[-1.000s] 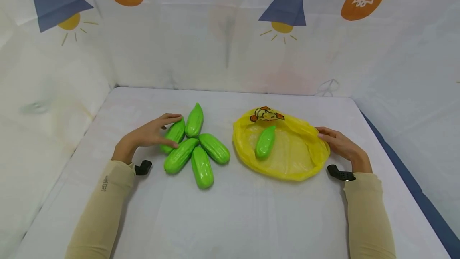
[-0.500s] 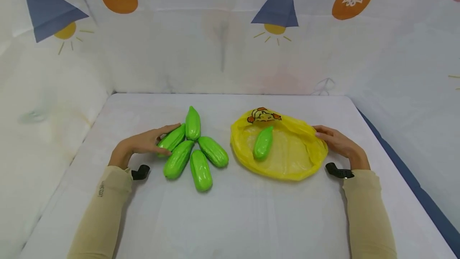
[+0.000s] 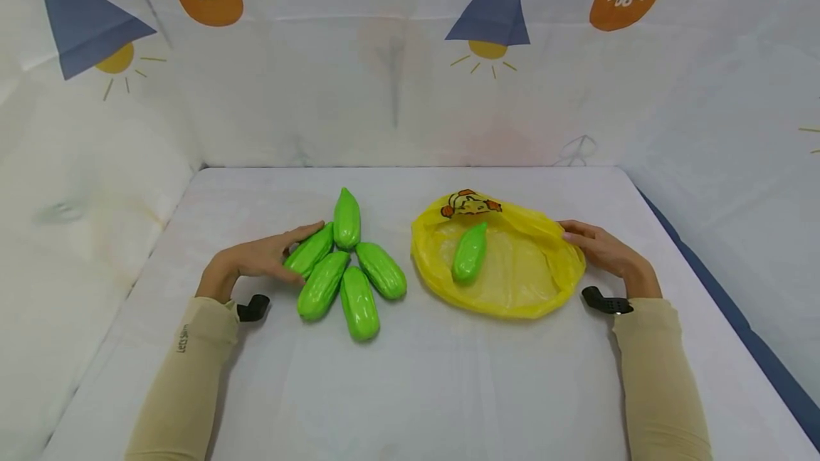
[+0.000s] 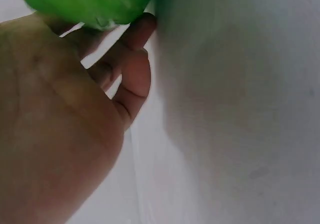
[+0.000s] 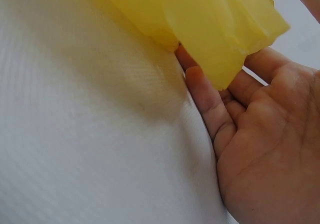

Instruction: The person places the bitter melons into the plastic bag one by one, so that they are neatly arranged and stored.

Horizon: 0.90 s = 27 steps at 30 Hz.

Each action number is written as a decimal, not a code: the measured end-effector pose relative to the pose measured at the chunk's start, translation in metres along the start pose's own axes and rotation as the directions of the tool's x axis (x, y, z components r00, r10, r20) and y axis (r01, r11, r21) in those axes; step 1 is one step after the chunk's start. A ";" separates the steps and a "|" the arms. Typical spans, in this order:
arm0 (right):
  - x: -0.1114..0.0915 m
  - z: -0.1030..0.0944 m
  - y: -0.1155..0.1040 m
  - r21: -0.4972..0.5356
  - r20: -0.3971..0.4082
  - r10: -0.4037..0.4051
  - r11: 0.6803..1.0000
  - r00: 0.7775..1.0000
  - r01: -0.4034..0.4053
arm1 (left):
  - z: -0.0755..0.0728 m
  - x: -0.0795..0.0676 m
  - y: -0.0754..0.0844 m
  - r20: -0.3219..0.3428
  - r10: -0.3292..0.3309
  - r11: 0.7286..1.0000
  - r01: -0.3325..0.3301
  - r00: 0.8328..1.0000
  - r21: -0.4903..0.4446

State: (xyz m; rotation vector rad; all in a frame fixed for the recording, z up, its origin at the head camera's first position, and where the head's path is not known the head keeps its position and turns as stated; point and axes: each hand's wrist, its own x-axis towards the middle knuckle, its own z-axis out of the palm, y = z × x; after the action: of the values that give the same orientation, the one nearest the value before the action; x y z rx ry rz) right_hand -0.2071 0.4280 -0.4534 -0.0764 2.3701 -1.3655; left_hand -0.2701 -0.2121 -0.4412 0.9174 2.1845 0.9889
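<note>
My left hand has its thumb and fingers around the leftmost green gourd, which lies on the table. In the left wrist view the fingers bend beneath the glossy gourd. Against it lie several like gourds, among them an upper one and a lower one. To the right, a yellow plastic bag lies with its mouth spread wide and one gourd inside. My right hand holds the bag's right edge; in the right wrist view, fingers lie behind the yellow film.
A white cloth covers the table. White fabric walls with printed lamps stand behind and at both sides. A black wrist camera is on the left arm, another on the right.
The left hand has come down and closed in around the leftmost gourd, which shifted slightly. Its neighbours moved a little. The right hand stays at the bag; the head view has tilted slightly.
</note>
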 end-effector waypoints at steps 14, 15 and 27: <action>-0.002 0.000 -0.003 0.001 0.007 -0.015 1.000 1.000 0.015 | -0.006 -0.008 0.007 -0.184 -0.065 0.988 0.089 0.981 0.127; -0.002 0.000 -0.003 0.003 0.006 -0.016 1.000 1.000 0.016 | -0.007 -0.009 0.008 -0.199 -0.071 0.987 0.097 0.977 0.125; -0.002 0.000 -0.006 0.004 0.008 -0.005 1.000 1.000 0.004 | -0.004 -0.002 0.029 -0.218 0.026 0.987 0.009 0.976 0.158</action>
State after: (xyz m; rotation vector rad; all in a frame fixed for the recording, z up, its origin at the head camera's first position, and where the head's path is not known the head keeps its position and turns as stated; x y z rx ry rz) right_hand -0.2060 0.4253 -0.4481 -0.0858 2.3626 -1.3691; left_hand -0.2618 -0.2010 -0.4153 0.9263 2.4757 0.9714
